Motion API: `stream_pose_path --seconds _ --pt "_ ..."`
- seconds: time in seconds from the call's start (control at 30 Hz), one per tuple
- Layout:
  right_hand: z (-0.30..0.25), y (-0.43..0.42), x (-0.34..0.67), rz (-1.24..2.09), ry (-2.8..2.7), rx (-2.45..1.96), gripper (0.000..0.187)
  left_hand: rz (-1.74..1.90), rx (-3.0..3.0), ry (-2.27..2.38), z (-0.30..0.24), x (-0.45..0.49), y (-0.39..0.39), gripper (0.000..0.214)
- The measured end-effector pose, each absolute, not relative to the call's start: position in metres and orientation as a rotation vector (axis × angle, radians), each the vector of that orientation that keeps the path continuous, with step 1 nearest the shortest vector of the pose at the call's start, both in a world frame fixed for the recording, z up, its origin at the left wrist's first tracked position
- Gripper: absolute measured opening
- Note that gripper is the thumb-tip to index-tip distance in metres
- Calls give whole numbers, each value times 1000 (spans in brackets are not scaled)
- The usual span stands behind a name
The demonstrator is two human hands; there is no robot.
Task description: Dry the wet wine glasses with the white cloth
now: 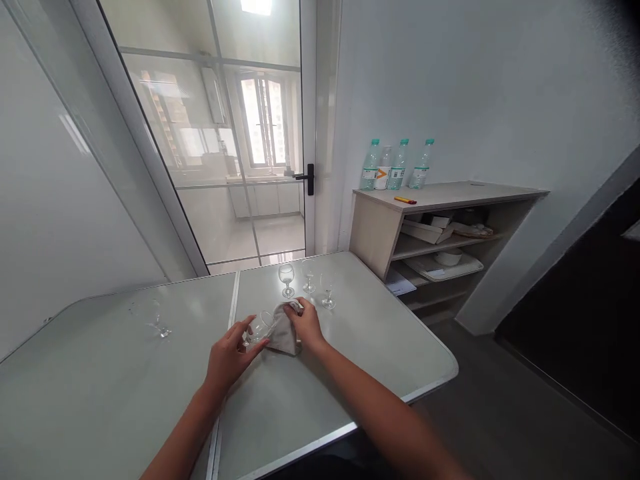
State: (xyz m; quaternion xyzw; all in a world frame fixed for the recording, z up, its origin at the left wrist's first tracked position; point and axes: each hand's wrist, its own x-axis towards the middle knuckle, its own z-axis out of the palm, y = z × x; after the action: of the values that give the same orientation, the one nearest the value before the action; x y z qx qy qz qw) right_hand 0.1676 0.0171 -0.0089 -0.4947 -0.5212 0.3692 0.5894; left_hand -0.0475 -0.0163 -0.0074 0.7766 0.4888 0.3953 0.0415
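My left hand (231, 353) is wrapped round a small clear stemmed glass (259, 328), held on its side just above the grey table (350, 360). A grey cloth (284, 331) lies against the glass, and my right hand (306, 325) grips it with closed fingers. Just beyond my hands stand three more clear stemmed glasses (287, 278), upright in a row. Another clear glass (159, 321) stands alone on the table's left half.
A glass sliding door (240, 147) with a black handle stands behind the table. To the right is a wooden shelf unit (440, 227) with several water bottles (397, 165) and a red-yellow pen on top. The table's rounded corner lies at the right.
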Motion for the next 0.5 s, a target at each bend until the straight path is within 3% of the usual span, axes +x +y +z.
stream_pose_path --seconds 0.2,0.4,0.5 --pt "-4 7 158 985 -1205 -1006 31 1161 2339 1625 -15 -41 -18 56" --pt "4 0 163 599 -1196 -1097 5 1006 2427 1667 -22 -36 -21 57" --pt "5 -2 162 591 -1256 -1091 7 1002 2432 1684 -24 -37 -21 59"
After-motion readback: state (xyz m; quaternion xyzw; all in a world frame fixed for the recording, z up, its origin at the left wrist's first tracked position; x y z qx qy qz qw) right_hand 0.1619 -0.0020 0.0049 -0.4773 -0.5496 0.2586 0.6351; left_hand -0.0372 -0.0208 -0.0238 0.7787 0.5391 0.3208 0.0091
